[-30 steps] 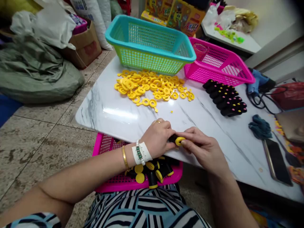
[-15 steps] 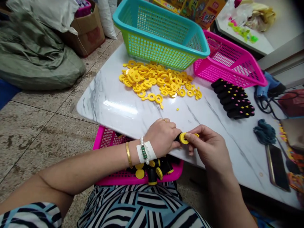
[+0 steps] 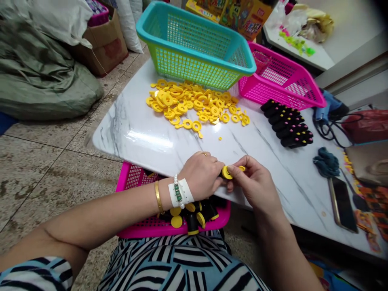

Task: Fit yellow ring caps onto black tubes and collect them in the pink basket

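While the left hand (image 3: 201, 176) clasps 1 black cylindrical piece (image 3: 221, 174), the right hand (image 3: 260, 182) pinches 1 yellow plastic ring (image 3: 226, 172) at its end, seemingly unseated; many loose yellow rings (image 3: 198, 104) lie unattached on the white marbled table (image 3: 142, 139), yellow-ended black pieces (image 3: 192, 222) in the pink plastic basket (image 3: 136, 233).

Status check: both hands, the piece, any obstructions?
Left hand gripping black piece, mostly hidden. Right hand pressing yellow ring at its end; seating unclear. Yellow pile beyond, clear of both hands.
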A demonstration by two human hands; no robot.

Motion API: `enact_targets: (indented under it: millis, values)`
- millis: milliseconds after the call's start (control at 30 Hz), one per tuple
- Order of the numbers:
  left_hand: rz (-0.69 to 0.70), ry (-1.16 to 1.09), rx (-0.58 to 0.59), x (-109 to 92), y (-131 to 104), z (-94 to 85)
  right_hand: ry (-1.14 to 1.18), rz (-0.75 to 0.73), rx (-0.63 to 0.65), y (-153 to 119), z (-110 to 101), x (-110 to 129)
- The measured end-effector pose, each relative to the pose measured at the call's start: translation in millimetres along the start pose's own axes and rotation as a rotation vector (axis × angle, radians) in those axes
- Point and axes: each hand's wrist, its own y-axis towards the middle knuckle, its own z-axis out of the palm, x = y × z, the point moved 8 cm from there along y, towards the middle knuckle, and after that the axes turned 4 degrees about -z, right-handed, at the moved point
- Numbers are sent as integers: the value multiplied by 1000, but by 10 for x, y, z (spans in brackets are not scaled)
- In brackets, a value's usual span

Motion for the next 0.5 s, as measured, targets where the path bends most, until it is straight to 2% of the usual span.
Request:
enact_targets:
  millis: [100, 167, 233, 367, 433, 500]
  values:
    - [-28, -10, 18, -11, 14, -29, -45, -48, -6, -20, 0, 24]
    - [-97, -115, 35, 17, 31, -71, -56, -58, -15, -27, -8, 13]
    - [-207, -337, 105, 70, 42, -56, -42, -53, -17, -25, -16, -11]
    - [-375, -829, 346, 55, -7, 175, 52, -26, 26, -3, -6, -72]
    - [-383, -872, 314, 39, -32, 212, 113, -7, 23, 13, -26, -104]
    - [-337, -775, 174, 29, -50, 160, 158, 21, 8, 28, -54, -140]
